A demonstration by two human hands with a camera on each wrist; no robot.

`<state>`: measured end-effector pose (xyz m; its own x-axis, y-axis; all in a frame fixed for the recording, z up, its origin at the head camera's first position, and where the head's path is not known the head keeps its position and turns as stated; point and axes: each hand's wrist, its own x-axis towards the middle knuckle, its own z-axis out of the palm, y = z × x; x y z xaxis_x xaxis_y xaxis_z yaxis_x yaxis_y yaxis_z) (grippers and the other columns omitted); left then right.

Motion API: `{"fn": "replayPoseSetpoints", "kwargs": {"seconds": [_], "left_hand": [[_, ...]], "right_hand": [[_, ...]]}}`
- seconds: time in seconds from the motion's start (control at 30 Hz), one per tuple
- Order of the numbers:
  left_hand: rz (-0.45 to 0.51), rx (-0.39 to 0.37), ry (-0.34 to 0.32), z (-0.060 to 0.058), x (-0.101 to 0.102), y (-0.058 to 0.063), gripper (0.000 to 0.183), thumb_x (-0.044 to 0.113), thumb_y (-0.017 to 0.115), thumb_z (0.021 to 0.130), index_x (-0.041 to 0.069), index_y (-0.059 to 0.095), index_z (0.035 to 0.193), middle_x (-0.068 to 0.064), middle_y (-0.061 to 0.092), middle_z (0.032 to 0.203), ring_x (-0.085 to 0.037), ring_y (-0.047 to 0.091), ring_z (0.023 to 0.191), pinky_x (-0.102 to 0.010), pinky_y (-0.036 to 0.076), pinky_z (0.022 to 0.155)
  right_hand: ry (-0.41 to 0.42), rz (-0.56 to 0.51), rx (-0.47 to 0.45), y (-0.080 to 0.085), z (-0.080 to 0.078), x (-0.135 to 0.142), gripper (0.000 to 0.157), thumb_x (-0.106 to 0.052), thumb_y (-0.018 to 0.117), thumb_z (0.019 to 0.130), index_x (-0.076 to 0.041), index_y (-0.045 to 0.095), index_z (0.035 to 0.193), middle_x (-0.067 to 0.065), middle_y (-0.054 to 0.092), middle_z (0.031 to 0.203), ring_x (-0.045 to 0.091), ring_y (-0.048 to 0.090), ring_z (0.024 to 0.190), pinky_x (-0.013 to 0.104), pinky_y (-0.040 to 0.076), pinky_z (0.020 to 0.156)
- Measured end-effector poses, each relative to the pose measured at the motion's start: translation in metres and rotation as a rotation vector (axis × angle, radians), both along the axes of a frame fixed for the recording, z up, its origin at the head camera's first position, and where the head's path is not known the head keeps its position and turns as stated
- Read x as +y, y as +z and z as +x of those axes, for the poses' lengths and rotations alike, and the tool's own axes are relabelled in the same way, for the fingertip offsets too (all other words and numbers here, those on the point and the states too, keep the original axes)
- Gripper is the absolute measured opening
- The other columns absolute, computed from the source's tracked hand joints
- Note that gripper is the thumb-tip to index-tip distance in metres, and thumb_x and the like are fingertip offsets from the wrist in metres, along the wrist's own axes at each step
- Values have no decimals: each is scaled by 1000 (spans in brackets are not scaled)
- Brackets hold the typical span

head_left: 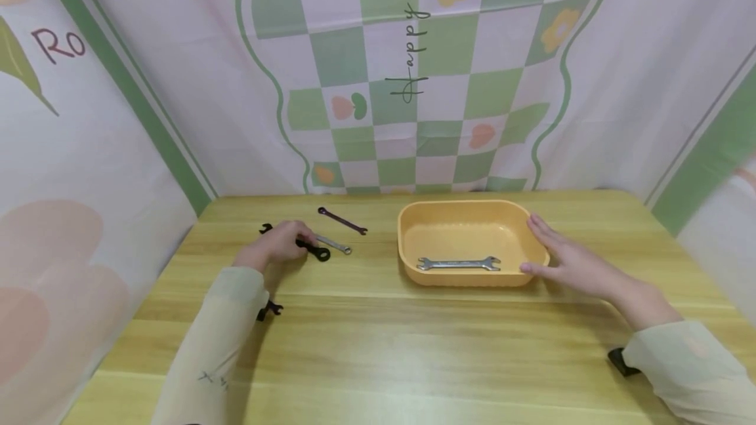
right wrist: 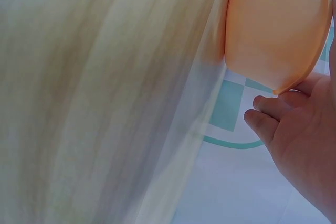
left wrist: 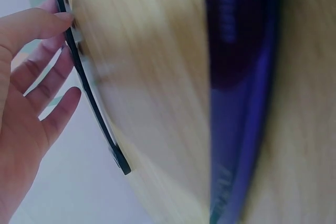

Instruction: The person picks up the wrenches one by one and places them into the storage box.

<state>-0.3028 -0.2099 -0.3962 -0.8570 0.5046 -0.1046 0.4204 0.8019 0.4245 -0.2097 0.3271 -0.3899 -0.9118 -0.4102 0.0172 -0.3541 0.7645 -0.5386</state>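
Note:
My left hand (head_left: 282,241) pinches a black combination wrench (left wrist: 89,90) between thumb and fingers, low over the table. The wrench's ring end (head_left: 321,254) sticks out to the right of the hand. Just beyond it lies a small silver wrench (head_left: 333,243), partly hidden by the fingers. At the right end of a yellow plastic basin (head_left: 466,279), my right hand (head_left: 569,266) holds the rim, thumb over the near corner and fingers along the far side. Inside the basin, a silver double open-end wrench (head_left: 459,263) leans along the near wall.
A dark purple combination wrench (head_left: 342,221) lies behind the left hand. Another dark wrench (head_left: 273,308) shows beside the left sleeve, mostly covered by it; a purple shaft (left wrist: 239,93) looms large in the left wrist view. A patterned curtain (head_left: 390,71) hangs behind the wooden table (head_left: 413,359).

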Motion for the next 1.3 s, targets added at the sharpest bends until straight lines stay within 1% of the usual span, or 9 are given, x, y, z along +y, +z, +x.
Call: {"fn": "replayPoseSetpoints", "kwargs": {"seconds": [0.23, 0.47, 0.57, 0.87, 1.03, 1.2, 1.3], "left_hand": [[-10, -17, 5, -1, 1, 0, 25, -3, 66, 79, 15, 71, 95, -4, 60, 103, -26, 55, 101, -44, 43, 91], [-5, -28, -13, -2, 4, 1, 24, -1, 66, 80, 13, 70, 99, -5, 61, 105, -25, 55, 101, -42, 44, 90], [-5, -37, -11, -2, 5, 2, 23, -1, 66, 81, 14, 70, 99, -5, 60, 105, -24, 56, 100, -41, 45, 89], [-9, -29, -39, -6, 1, -3, 25, -1, 65, 81, 13, 70, 101, -4, 60, 105, -22, 56, 99, -38, 46, 87], [-7, -24, -55, -6, 1, -3, 25, -1, 64, 81, 11, 70, 103, -5, 60, 104, -22, 56, 98, -38, 47, 86], [7, -27, -59, -6, 0, -4, 25, -1, 64, 81, 10, 69, 103, -5, 60, 105, -23, 56, 99, -38, 47, 87], [15, -35, -49, -5, -1, -5, 26, -2, 64, 82, 11, 69, 104, -6, 60, 106, -23, 56, 100, -38, 46, 88]], "right_hand": [[-2, 6, 15, -1, -1, 1, 89, -36, 61, 89, -14, 0, 150, 4, -6, 153, 43, 7, 135, 62, 14, 102], [-3, 2, 6, -2, 1, 2, 89, -36, 60, 89, -13, -2, 149, 5, -8, 153, 43, 5, 135, 62, 13, 103], [-6, 1, 1, -2, 0, 2, 89, -36, 59, 90, -13, -2, 149, 5, -8, 153, 43, 4, 135, 62, 12, 103], [3, 6, 1, -3, -1, 1, 89, -36, 59, 90, -14, -3, 149, 5, -9, 153, 43, 5, 135, 62, 13, 102], [-5, 6, -9, -2, -2, 0, 90, -37, 60, 89, -15, -3, 149, 4, -9, 153, 42, 3, 136, 62, 12, 103], [-10, 13, -13, -1, -3, -1, 90, -38, 60, 89, -15, -3, 149, 4, -9, 153, 42, 4, 136, 61, 12, 103], [-10, 15, -18, -1, -2, -1, 90, -38, 59, 89, -15, -3, 149, 4, -9, 153, 42, 4, 136, 62, 12, 103]]}}
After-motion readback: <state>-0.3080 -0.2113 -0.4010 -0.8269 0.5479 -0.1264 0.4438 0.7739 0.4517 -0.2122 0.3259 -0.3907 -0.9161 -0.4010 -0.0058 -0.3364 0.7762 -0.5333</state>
